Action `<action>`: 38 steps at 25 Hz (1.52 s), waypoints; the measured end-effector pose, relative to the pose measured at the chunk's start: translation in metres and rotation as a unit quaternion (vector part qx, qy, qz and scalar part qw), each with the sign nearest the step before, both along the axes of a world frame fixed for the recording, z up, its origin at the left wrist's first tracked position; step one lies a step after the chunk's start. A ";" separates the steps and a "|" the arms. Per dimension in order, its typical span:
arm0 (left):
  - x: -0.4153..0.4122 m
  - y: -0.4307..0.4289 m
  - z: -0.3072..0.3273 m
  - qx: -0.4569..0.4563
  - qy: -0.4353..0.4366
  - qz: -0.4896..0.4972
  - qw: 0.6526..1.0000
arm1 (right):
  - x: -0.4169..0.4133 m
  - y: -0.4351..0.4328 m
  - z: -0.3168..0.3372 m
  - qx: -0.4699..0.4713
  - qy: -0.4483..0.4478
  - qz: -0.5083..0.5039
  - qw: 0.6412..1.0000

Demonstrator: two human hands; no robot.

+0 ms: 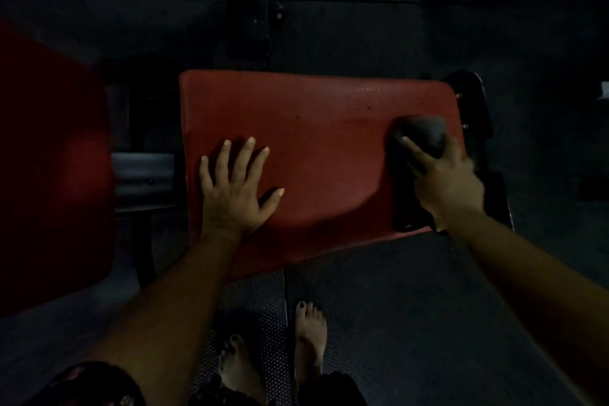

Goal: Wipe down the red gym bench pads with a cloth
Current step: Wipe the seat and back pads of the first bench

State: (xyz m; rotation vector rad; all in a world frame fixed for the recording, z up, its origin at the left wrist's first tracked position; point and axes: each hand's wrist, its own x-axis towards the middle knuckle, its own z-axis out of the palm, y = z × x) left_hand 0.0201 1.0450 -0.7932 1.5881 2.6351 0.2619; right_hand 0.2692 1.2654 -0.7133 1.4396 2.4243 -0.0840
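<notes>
From my remote station I record one head view, dimly lit. The red bench pad (313, 148) lies at the middle of the frame, its top face towards the camera.

Left hand (235, 188): laid flat on the near left part of the pad, palm down, fingers straight and spread, thumb out to the side. It holds nothing.

Right hand (445, 181): at the pad's right edge, gripping a dark cloth (421, 135). The forefinger lies along the top of the cloth; the other fingers appear wrapped round it, though blur hides the detail. The cloth touches the pad surface near its far right corner.

Small droplets (369, 99) sit on the pad beyond the cloth, towards the far edge.

A black frame (474, 115) runs just beside the pad on its right. A second red pad (49, 158) stands at the left, apart from the first. Two bare feet (309, 333) stand on a dark textured floor mat (395, 306) below the pad.
</notes>
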 end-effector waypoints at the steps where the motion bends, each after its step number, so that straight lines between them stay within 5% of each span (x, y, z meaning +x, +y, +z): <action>1: -0.001 0.001 0.001 -0.002 -0.009 0.005 1.000 | 0.012 0.010 0.003 0.002 -0.013 -0.032 0.999; 9: -0.002 0.002 0.004 0.007 -0.020 0.016 1.000 | -0.046 0.034 -0.004 -0.013 0.025 -0.171 0.985; 13: -0.003 0.000 0.004 -0.001 -0.016 0.007 1.000 | -0.127 -0.021 -0.002 -0.031 0.018 0.043 0.998; 18: -0.009 -0.010 0.012 -0.023 -0.054 0.046 0.997 | -0.180 -0.071 0.005 -0.104 0.038 0.247 0.963; 21: -0.020 -0.034 0.014 -0.075 -0.058 0.058 0.994 | -0.147 -0.050 0.006 -0.070 0.023 0.186 0.980; 25: -0.032 -0.051 0.013 -0.099 -0.055 0.030 0.993 | -0.129 -0.029 0.002 -0.131 0.096 -0.059 0.985; 28: -0.030 -0.050 0.018 -0.103 -0.071 0.035 0.992 | -0.174 -0.044 0.001 -0.118 0.112 -0.090 0.983; 31: -0.033 -0.050 0.013 -0.110 -0.127 0.026 0.985 | -0.234 -0.090 0.002 -0.128 0.087 0.077 0.985; 34: -0.037 -0.060 -0.001 -0.167 -0.182 0.053 0.968 | -0.280 -0.118 0.007 -0.140 0.049 0.330 0.932; 38: -0.046 -0.049 0.029 -0.168 -0.164 0.011 0.972 | -0.296 -0.086 0.007 -0.085 -0.006 0.364 0.927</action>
